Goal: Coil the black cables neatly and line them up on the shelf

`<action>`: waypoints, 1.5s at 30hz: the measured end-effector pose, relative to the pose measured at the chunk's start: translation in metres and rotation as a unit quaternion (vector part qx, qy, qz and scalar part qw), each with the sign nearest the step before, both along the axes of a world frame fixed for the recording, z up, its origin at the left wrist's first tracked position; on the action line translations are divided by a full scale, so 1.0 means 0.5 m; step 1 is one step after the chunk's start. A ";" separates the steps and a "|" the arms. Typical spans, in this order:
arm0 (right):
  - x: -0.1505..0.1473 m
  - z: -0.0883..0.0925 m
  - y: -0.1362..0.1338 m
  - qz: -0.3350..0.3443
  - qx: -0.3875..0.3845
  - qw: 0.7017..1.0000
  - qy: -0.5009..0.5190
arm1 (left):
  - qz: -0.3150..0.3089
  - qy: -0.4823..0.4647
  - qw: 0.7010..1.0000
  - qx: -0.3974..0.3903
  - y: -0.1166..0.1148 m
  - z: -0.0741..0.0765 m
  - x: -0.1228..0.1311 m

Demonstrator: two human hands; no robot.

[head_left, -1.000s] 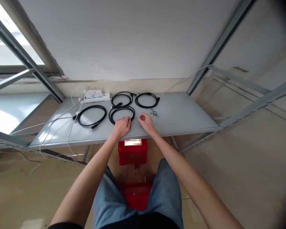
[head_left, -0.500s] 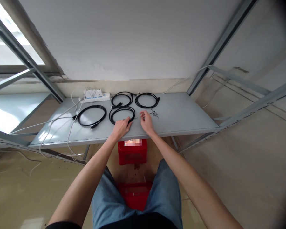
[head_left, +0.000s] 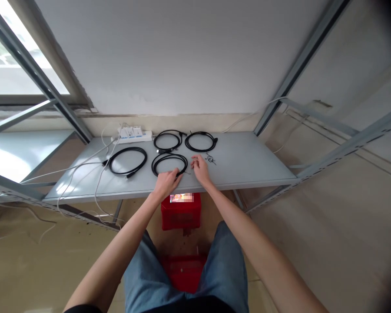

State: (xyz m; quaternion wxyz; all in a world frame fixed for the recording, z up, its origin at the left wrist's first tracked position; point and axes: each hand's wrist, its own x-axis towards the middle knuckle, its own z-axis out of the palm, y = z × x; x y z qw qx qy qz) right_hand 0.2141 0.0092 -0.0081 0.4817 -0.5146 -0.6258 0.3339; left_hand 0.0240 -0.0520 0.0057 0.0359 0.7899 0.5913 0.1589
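Several black coiled cables lie on a grey metal shelf (head_left: 247,161). My left hand (head_left: 167,181) rests on the near edge of the front middle coil (head_left: 169,163), fingers curled on the cable. My right hand (head_left: 200,169) sits just right of that coil, fingers loosely spread above the shelf, holding nothing that I can see. A small heap of black twist ties (head_left: 210,159) lies just beyond my right hand. Other coils lie at the front left (head_left: 127,160), back middle (head_left: 167,140) and back right (head_left: 200,141).
A white power strip (head_left: 131,134) with white cords (head_left: 84,165) trailing left sits at the shelf's back left. A red crate (head_left: 181,211) stands on the floor under the shelf's front edge. Slanted metal frame bars rise at both sides.
My right hand opened from a loose pinch and moved slightly toward the twist ties. My left hand stays on the front middle coil. The camera tilted a little.
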 end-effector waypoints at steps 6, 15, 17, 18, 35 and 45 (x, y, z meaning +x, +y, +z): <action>0.000 0.014 0.000 0.028 -0.030 0.999 0.036 | -0.118 -0.006 0.993 0.018 -0.025 0.008 -0.028; 0.063 0.001 -0.008 0.007 0.064 0.997 -0.046 | -0.100 -0.013 0.995 -0.008 -0.018 0.035 -0.131; 0.108 -0.003 -0.011 -0.019 0.128 0.985 -0.116 | -0.105 0.021 0.994 -0.007 -0.018 0.043 -0.118; 0.131 -0.005 -0.009 -0.038 0.140 0.979 -0.140 | -0.107 0.042 0.993 -0.008 -0.019 0.046 -0.104; 0.190 -0.043 0.033 -0.171 0.077 0.935 -0.301 | 0.158 0.110 0.978 0.082 0.076 0.180 0.056; 0.198 -0.042 0.031 -0.156 0.061 0.941 -0.294 | 0.156 -0.023 0.988 -0.002 0.128 0.114 0.116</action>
